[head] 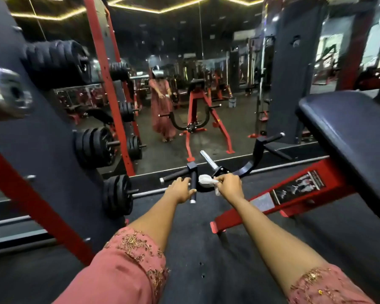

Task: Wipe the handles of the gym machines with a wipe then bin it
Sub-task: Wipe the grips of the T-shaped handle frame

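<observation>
One wipe (206, 180), white and bunched up. It's pinched in the right hand (229, 186) and pressed on the curved black bar (248, 167), just right of the near grip (193, 188) that points back at the camera.

The left hand (180, 189) lies against that grip, with fingers reaching up to the sideways grip (173, 177). Honestly can't tell if it's wrapped round anything or just resting there.

So that's two grips on this end and a third (271, 137) on the far end of the bar. One chrome sleeve (208, 160) pokes up in the middle.

On the left there's a dark rack (53, 132), and I count three stacks of plates (94, 148) pegged on its near face. On the right, one red frame (279, 189) carries one dark pad (347, 137), whose edge overhangs the frame.

The open floor (191, 249) is a lane between rack and frame. It ends at the bottom edge of the mirror (180, 62), just past the bar.
</observation>
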Motion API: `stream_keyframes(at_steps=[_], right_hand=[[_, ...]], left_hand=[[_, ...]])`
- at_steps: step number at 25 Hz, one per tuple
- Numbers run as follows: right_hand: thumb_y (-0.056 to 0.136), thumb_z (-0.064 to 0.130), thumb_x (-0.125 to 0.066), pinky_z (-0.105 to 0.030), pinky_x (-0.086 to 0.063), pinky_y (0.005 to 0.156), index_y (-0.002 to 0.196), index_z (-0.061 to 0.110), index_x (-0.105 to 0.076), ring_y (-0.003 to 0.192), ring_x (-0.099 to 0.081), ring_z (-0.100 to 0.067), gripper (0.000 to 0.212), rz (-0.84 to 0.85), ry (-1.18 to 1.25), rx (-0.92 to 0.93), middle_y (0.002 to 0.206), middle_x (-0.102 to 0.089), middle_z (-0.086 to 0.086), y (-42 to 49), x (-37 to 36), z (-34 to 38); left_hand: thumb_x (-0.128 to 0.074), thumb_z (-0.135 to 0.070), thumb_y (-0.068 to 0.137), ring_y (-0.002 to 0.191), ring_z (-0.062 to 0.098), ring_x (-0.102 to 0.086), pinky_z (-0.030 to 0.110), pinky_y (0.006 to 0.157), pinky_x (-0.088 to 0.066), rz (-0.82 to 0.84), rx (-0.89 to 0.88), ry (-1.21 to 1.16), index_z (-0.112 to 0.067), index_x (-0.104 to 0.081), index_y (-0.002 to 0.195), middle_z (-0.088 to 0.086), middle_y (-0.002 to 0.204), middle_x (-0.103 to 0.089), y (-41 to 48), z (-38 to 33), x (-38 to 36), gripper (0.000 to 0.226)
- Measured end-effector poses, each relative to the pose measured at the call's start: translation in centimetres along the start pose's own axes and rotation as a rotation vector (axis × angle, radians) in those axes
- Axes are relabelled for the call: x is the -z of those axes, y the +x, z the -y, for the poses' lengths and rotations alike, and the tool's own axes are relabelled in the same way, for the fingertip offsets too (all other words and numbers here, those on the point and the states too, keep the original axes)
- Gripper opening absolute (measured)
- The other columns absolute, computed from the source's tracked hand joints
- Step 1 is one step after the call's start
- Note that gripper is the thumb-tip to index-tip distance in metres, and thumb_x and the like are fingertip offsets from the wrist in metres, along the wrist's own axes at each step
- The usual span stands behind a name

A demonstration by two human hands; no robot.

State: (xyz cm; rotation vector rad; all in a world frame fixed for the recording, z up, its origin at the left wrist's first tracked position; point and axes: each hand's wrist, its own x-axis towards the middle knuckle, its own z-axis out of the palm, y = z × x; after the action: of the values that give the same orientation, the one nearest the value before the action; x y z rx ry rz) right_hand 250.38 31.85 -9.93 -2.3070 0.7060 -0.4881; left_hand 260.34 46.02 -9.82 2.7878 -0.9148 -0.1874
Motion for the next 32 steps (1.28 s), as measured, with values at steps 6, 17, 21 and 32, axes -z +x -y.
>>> stream_keyframes(at_steps=[6,17,21,32], right_hand=[[0.088,0.015,-0.055,-0.030,-0.046,0.085,0.112,0.023,-0.068,0.109,-0.059,-0.033,0.028,0.089,0.022,-0.046,0.112,-0.067,-0.016,14.3,-7.0,-4.3],[0.079,0.006,-0.057,-0.013,-0.038,0.071,0.080,0.008,-0.076,0.089,-0.066,-0.021,0.019,0.206,0.199,-0.215,0.090,-0.073,-0.014,26.4,-17.8,-9.7],[0.077,0.026,-0.067,-0.025,-0.046,0.084,0.075,0.014,-0.076,0.088,-0.066,-0.020,0.015,0.243,0.207,-0.248,0.086,-0.073,-0.008,29.6,-21.0,-9.0],[0.094,0.017,-0.048,-0.026,-0.038,0.090,0.115,0.012,-0.061,0.110,-0.053,-0.021,0.026,0.417,-0.075,0.291,0.118,-0.060,-0.005,32.8,-26.6,-10.1]], left_hand=[[-0.046,-0.040,0.095,0.136,0.032,-0.032,0.039,0.111,-0.028,0.091,0.066,-0.112,-0.009,-0.028,0.144,0.019,0.147,-0.032,15.1,4.1,-5.1,0.061],[-0.049,-0.036,0.095,0.134,0.031,-0.036,0.032,0.106,-0.029,0.250,0.450,-0.527,-0.007,-0.030,0.143,0.020,0.145,-0.038,26.8,9.2,-17.2,0.059],[-0.056,-0.030,0.092,0.125,0.028,-0.048,0.030,0.102,-0.035,0.214,0.556,-0.686,-0.006,-0.041,0.137,0.017,0.134,-0.052,28.0,9.4,-19.3,0.053],[-0.070,0.005,0.077,0.091,0.017,-0.057,0.020,0.081,-0.048,0.063,0.780,-1.086,0.007,-0.060,0.115,0.021,0.106,-0.066,27.2,10.1,-22.1,0.040]])
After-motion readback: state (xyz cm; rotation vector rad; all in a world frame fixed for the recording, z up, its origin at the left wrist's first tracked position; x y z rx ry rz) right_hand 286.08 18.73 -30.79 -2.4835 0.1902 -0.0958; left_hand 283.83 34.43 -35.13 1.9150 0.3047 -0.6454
